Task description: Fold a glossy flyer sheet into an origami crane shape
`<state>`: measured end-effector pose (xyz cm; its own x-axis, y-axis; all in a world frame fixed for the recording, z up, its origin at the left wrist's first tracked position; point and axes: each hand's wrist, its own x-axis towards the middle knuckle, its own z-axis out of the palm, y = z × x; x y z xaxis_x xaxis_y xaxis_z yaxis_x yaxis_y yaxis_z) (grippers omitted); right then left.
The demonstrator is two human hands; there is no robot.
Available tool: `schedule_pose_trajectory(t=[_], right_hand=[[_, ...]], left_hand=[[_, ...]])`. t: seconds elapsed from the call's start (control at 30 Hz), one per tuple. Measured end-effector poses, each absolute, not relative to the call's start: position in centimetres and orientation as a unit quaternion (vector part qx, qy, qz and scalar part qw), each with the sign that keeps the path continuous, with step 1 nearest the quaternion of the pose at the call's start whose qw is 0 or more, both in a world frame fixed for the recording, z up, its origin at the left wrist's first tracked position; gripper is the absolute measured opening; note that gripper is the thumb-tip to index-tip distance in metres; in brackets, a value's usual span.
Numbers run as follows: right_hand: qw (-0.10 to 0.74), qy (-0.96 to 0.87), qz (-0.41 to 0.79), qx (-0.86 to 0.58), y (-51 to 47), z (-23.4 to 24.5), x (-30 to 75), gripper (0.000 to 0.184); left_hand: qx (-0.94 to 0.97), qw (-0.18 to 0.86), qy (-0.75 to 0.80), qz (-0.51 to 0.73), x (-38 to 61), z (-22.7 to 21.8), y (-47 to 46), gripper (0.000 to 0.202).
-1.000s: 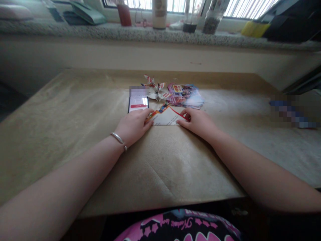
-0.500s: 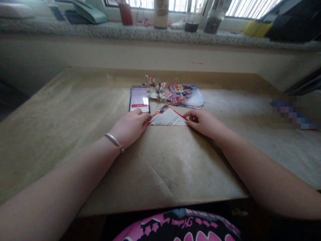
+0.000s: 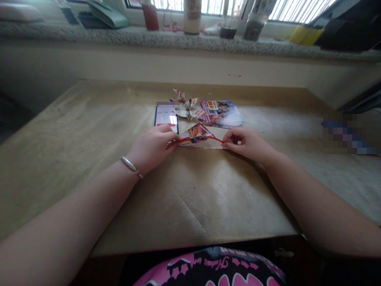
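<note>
A folded sheet of printed paper [image 3: 200,135], roughly triangular, stretches between my two hands just above the table. Its colourful picture side shows inside, with a red edge running across. My left hand [image 3: 157,143] pinches the left corner between thumb and fingers. The right corner is pinched by my right hand [image 3: 242,142]. Behind my left fingers lies a phone [image 3: 165,116] with its screen lit. Folded paper flowers [image 3: 188,108] sit just behind the sheet, beside the phone.
A stack of colourful printed leaflets [image 3: 222,113] lies behind the sheet, to the right. The table [image 3: 154,206] has a beige cover with a crease. Bottles and jars stand on the stone windowsill [image 3: 166,39] beyond it. A blurred item [image 3: 347,135] is at the right edge.
The flat triangle with its white text side up has been opened at the front layer, so the picture side shows. My fingers pinch both corners, and the right hand has risen slightly.
</note>
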<state>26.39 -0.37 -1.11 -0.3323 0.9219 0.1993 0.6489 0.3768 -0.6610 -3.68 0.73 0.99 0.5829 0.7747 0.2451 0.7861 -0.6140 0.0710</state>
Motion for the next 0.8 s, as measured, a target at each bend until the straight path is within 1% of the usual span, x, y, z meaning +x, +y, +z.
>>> schedule_pose_trajectory(t=[0.1, 0.2, 0.27, 0.37, 0.47, 0.63, 0.8], right_hand=[[0.285, -0.826, 0.170, -0.455, -0.7, -0.6, 26.3, 0.007], [0.276, -0.860, 0.123, -0.412, -1.1, -0.1, 25.9, 0.007], [0.259, -0.879, 0.123, -0.380, -1.2, 0.1, 25.8, 0.008], [0.224, -0.902, 0.141, -0.341, -1.3, 0.2, 25.7, 0.009], [0.189, -0.911, 0.139, -0.339, -1.1, 0.0, 25.9, 0.009], [0.168, -0.916, 0.126, -0.342, -0.9, -0.3, 26.1, 0.011], [0.172, -0.911, 0.098, -0.362, -0.9, -0.5, 25.9, 0.014]], left_hand=[[-0.894, 0.054, -0.428, -0.123, -3.5, 1.4, 0.3, 0.025], [-0.894, 0.075, -0.424, -0.126, -3.4, 1.6, 0.1, 0.026], [-0.902, 0.092, -0.408, -0.106, -3.4, 1.6, 0.2, 0.025], [-0.930, 0.109, -0.344, -0.074, -3.5, 1.4, 0.6, 0.027], [-0.944, 0.123, -0.301, -0.059, -3.6, 1.2, 0.7, 0.029], [-0.955, 0.095, -0.275, -0.058, -3.5, 1.0, 0.6, 0.029], [-0.957, 0.058, -0.276, -0.064, -3.5, 0.8, 0.5, 0.031]])
